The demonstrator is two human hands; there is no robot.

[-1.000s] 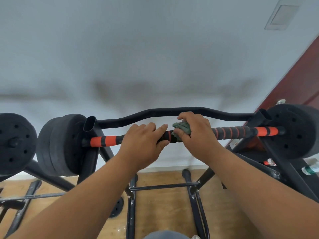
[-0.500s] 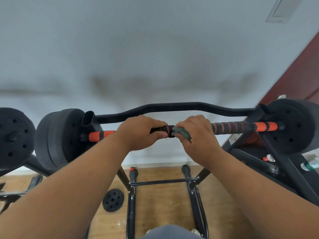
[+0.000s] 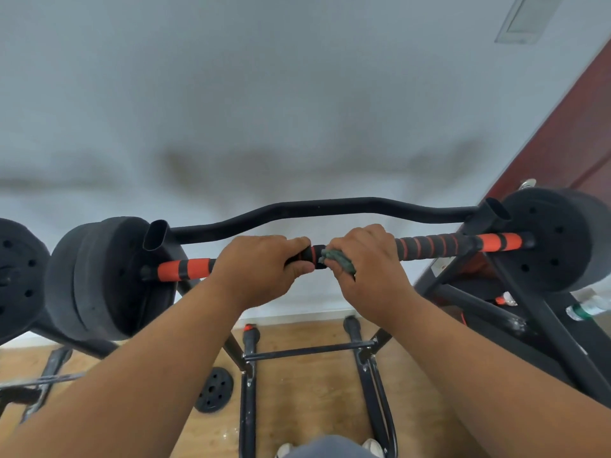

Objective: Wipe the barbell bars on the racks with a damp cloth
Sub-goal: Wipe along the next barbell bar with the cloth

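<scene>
Since a second ago our left hand [image 3: 261, 269] has closed its fingers fully round the bar [image 3: 439, 246]; before, they lay looser on it. Our right hand [image 3: 370, 259] grips the bar just beside it, fingers curled, pressing the green cloth [image 3: 337, 258] against the grip near its middle. The bar lies across the rack [image 3: 542, 312], black plates [image 3: 109, 279] on both ends. A small plate [image 3: 215, 390] lies on the floor.

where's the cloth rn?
Head view, centre: the green cloth is bunched in the right hand, pressed on the orange-black bar, just right of the left hand.
</scene>
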